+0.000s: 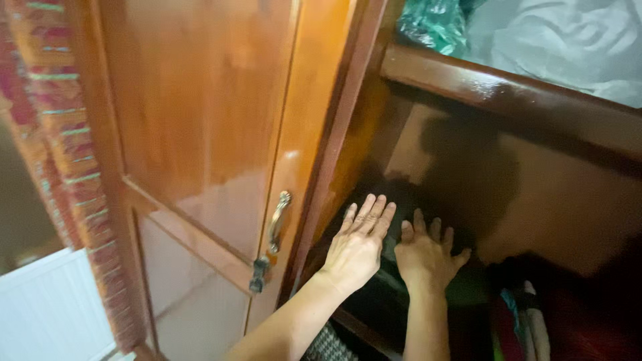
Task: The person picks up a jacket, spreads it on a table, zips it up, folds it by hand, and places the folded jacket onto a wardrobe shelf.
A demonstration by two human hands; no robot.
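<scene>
Both of my arms reach into an open wooden wardrobe. My left hand (356,245) lies flat, fingers together and stretched out, on a dark folded cloth (389,249) in the shadowed compartment. Beside it, my right hand (426,256) presses down on the same dark pile with its fingers spread. Neither hand grips anything. The cloth is mostly hidden by my hands and by deep shadow.
The wardrobe's glossy door (200,134) with a metal handle (277,222) stands to the left. A wooden shelf (508,90) above holds a green plastic bag (431,23) and grey fabric (568,40). Coloured clothes (525,321) sit at the lower right. A patterned red curtain (60,147) hangs at far left.
</scene>
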